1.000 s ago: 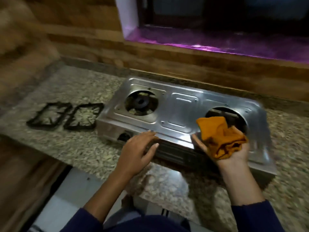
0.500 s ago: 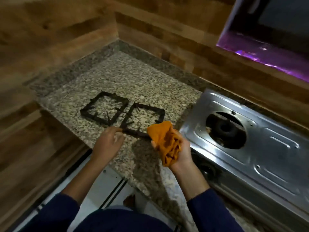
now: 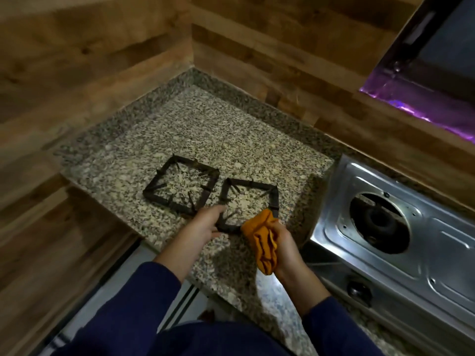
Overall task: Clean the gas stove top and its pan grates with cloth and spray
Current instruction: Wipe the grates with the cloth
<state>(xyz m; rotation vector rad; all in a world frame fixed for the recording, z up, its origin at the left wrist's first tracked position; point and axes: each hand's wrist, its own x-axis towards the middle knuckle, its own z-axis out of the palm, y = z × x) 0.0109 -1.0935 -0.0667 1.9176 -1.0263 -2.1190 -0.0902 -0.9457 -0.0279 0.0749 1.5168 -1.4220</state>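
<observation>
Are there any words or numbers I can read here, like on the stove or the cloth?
None: no words, numbers or signs can be read.
The steel stove shows only stamped shapes, no letters.
Its front knob is too dark to show any marks.
The orange cloth and both black grates are plain.

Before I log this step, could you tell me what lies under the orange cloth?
The orange cloth covers the near-right corner of the right grate; the right hand grips it.

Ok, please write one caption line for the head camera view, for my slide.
Left hand touches the nearer black square metal pan grate while right hand presses a crumpled orange cloth on it.
</observation>
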